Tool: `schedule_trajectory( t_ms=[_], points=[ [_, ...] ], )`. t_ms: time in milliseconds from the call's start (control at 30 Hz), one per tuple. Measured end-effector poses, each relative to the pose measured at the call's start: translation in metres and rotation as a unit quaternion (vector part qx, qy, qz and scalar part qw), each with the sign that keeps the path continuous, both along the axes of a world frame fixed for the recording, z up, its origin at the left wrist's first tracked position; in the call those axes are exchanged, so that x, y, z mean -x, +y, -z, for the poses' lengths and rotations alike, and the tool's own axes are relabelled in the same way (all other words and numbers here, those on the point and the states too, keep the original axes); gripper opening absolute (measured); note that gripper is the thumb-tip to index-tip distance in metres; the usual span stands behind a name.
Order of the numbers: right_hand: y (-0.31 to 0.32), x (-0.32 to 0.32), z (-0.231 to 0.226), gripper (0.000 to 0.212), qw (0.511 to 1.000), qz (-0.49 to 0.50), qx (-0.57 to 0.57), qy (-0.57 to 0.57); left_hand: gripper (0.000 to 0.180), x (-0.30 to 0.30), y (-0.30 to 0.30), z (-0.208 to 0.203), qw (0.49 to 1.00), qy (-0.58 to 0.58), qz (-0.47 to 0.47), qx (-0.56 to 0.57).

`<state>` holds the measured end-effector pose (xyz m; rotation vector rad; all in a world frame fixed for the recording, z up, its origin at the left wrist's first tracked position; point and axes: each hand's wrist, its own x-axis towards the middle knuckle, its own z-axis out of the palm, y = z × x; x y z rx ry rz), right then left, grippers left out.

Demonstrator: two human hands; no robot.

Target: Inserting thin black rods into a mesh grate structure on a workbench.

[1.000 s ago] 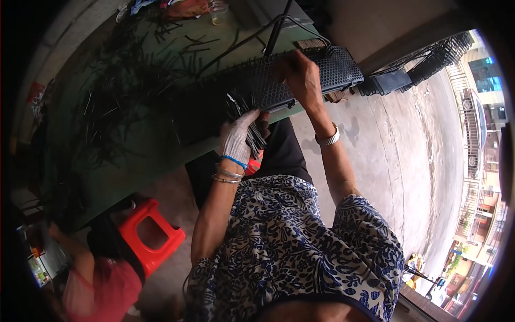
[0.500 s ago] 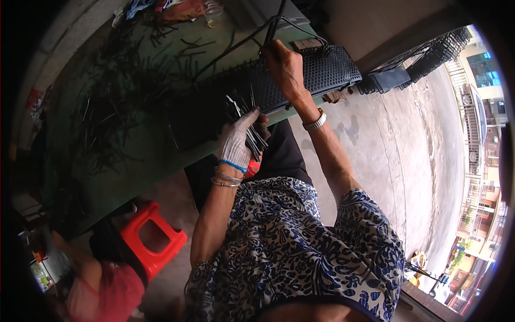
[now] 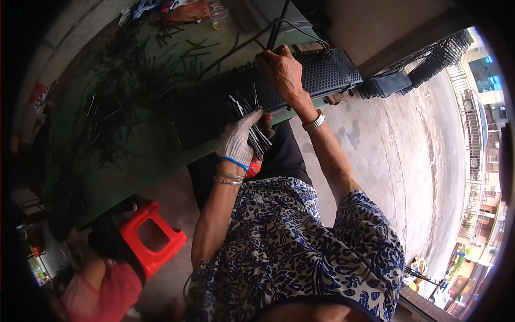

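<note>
Left hand [image 3: 237, 138], gloved, has its fingers wrapped round black sticks [image 3: 260, 138] beside the perforated panel [image 3: 335, 71] on the worktop [image 3: 131, 180], probably keeping them handy; right hand [image 3: 286, 75] curls over the panel, grip hidden, can't tell.

A red stool [image 3: 155, 258] is near a pink-clad person [image 3: 111, 290].
</note>
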<state>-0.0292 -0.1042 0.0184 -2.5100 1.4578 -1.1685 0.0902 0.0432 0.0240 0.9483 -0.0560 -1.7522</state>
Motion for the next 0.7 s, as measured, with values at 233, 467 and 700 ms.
schedule_trajectory(
  t_ms=[233,467,700],
  points=[
    [-0.013,-0.001,-0.003,0.02,0.998,-0.001,-0.04,0.042,0.011,0.004,-0.001,0.006,1.0,-0.006,0.004,0.0],
    [0.003,0.018,-0.012,0.029,0.995,0.001,-0.093,0.038,0.009,0.008,-0.006,0.005,0.999,0.001,-0.024,-0.031],
    [0.041,0.038,-0.032,0.034,0.841,-0.196,-0.465,-0.198,0.012,0.013,-0.004,0.006,0.998,-0.061,0.008,0.025]
  ],
)
